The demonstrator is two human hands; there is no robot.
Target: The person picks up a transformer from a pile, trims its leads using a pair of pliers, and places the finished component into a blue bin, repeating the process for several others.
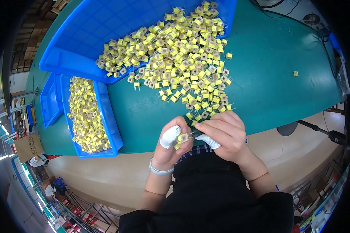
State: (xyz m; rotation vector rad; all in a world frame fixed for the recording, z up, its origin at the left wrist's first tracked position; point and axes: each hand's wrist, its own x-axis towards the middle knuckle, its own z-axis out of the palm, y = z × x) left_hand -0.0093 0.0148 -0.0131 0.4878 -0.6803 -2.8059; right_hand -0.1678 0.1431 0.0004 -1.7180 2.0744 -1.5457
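My left hand [168,145], its thumb wrapped in white, is closed around small yellow transformers with wire pins. One transformer [183,138] shows between thumb and fingers, its pins facing right; part of another peeks out below it. My right hand [228,136], also with a white finger covering, pinches a thin dark tool [198,133] that looks like tweezers. The tool's tip is at the transformer's pins; whether it touches them is hard to see. Just beyond both hands, a heap of similar yellow transformers [190,73] spreads over the green table [268,89].
A large blue bin [77,29] lies tipped at the back, transformers spilling from its mouth. To the left stands a blue tray [111,128] full of transformers, beside another blue tray [50,101]. One loose transformer [296,73] and black cables [326,50] are at the right.
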